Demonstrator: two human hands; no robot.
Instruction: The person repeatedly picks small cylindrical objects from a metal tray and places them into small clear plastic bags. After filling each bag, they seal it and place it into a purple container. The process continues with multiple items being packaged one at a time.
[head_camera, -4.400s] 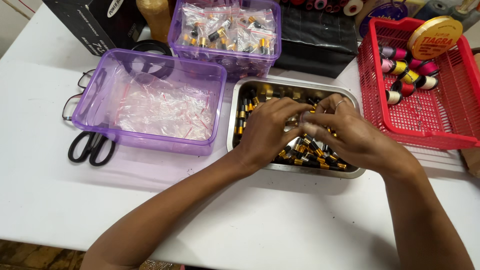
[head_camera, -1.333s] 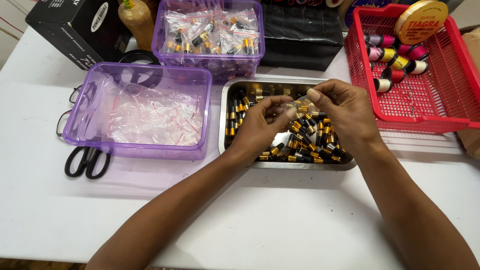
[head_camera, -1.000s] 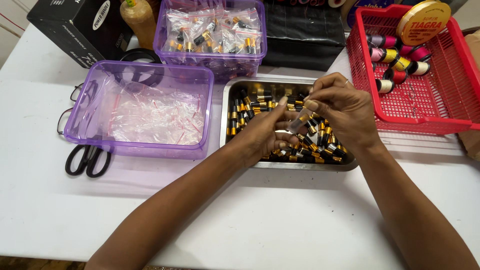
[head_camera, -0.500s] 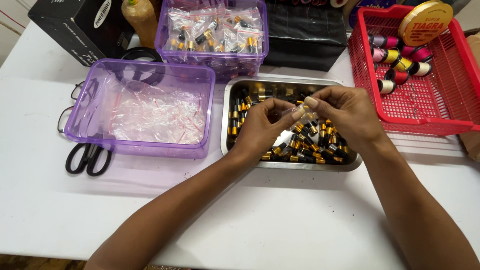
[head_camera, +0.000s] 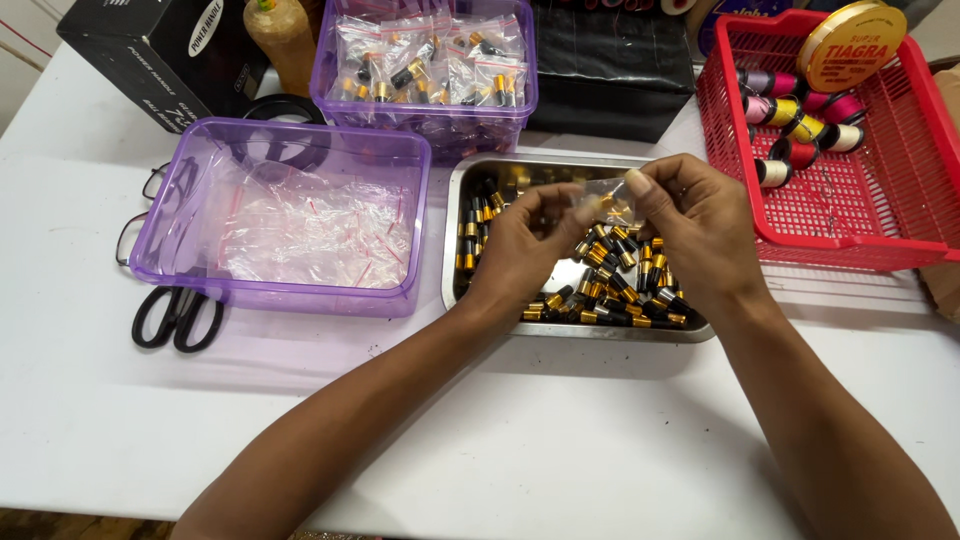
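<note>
A steel tray on the white table holds several small black-and-gold cylinders. Above the tray, my left hand and my right hand pinch a small clear plastic bag between their fingertips, one on each side. Gold-and-black pieces show through the bag. To the left stands a purple tub full of empty clear bags. Behind the tray, a second purple tub holds filled bags of the same small pieces.
A red basket with thread spools and a round yellow tin stands at the right. Black scissors and eyeglasses lie left of the near tub. A black box, a brown bottle and a black case sit at the back.
Both hands stayed over the tray. Over the last second they lifted slightly and now hold the small bag between the fingertips.
</note>
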